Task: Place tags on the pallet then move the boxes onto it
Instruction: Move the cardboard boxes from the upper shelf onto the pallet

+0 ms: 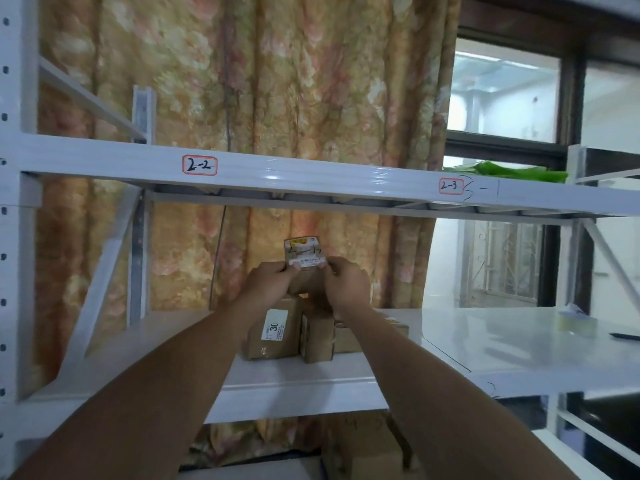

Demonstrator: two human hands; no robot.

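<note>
Seen from the head camera, closed cardboard boxes [317,341] stand clustered on the white shelf [311,379] just below the hands, and what is inside cannot be seen. The leftmost box [256,342] carries a white sticker reading 30. Above them the left hand [273,280] and right hand [346,282] meet, each pinching a lower corner of a small paper tag [304,252]. The tag stands upright between them, creased and white, with a yellow patch on top and black handwriting. Higher still, the shelf beam [311,176] bears the red-bordered labels 2-2 [200,165] and 2-3 [451,186].
</note>
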